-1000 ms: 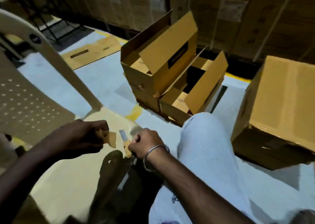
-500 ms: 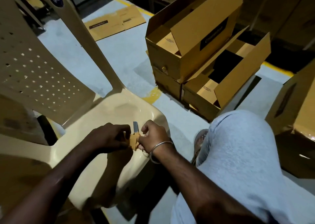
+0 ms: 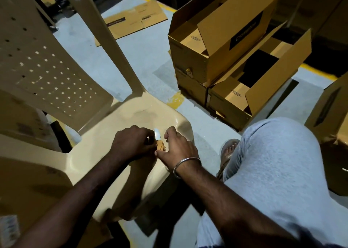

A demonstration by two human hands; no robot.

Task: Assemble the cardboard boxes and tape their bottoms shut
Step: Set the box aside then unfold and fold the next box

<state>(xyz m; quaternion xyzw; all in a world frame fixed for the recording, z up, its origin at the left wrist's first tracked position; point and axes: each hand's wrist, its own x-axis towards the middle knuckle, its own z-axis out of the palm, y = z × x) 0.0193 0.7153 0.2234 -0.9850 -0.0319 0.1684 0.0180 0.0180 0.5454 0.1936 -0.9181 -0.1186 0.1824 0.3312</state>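
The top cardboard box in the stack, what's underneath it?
The top box, flaps open, sits on two more open boxes: a left one with only its side showing, and a right one with a dark interior. The floor beneath the stack is covered.

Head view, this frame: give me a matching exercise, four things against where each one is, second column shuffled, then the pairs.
Things:
1. small blade
2. flattened carton
3. open boxes
4. metal bangle

Places:
A. on the right wrist
B. stacked on the floor, flaps up, right of the chair
C. between the left hand and right hand, over the chair seat
D. flat on the floor beyond the chair

Pairs: 1-C, 2-D, 3-B, 4-A
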